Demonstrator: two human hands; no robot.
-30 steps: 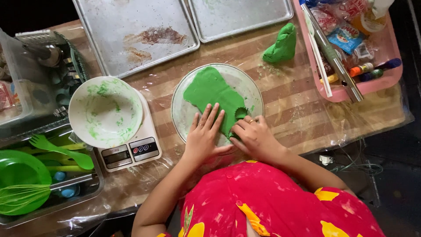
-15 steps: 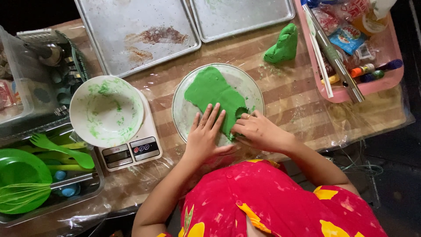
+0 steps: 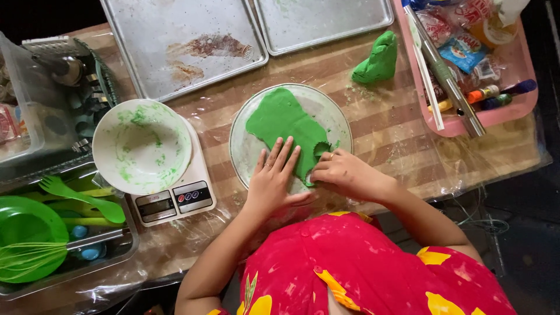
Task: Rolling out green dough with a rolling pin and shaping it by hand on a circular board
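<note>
Centre of frame: a round glass plate (image 3: 248,157) on a table covered with clear film (image 3: 385,134) carries a flattened sheet of green dough (image 3: 283,119). The left hand (image 3: 273,181) lies flat on the lower edge of the sheet, fingers spread and extended, grasping nothing. The right hand (image 3: 341,172) is curled at the sheet's lower right edge, fingertips pinched on the dough beside a rounded notch in it; whether they enclose a small tool cannot be told.

Upper right of centre: a separate lump of green dough (image 3: 378,59) stands on the film, well apart from the plate.

Left of centre: a white bowl (image 3: 142,146) smeared with green rests on a white kitchen scale (image 3: 175,198).

Top: two metal baking trays, the left tray (image 3: 181,41) stained brown, the right tray (image 3: 324,20) nearly clean.

Upper right: a pink tray (image 3: 496,114) holds small packets, one blue (image 3: 464,49) and others red and clear, plus small tubes with orange and purple caps (image 3: 501,96) and long metal tongs (image 3: 446,76).

Lower left: a bin with a green plate (image 3: 26,224), green whisk (image 3: 32,259) and green fork-spoons (image 3: 81,198).

Bottom: the person's red and yellow garment (image 3: 361,268).
</note>
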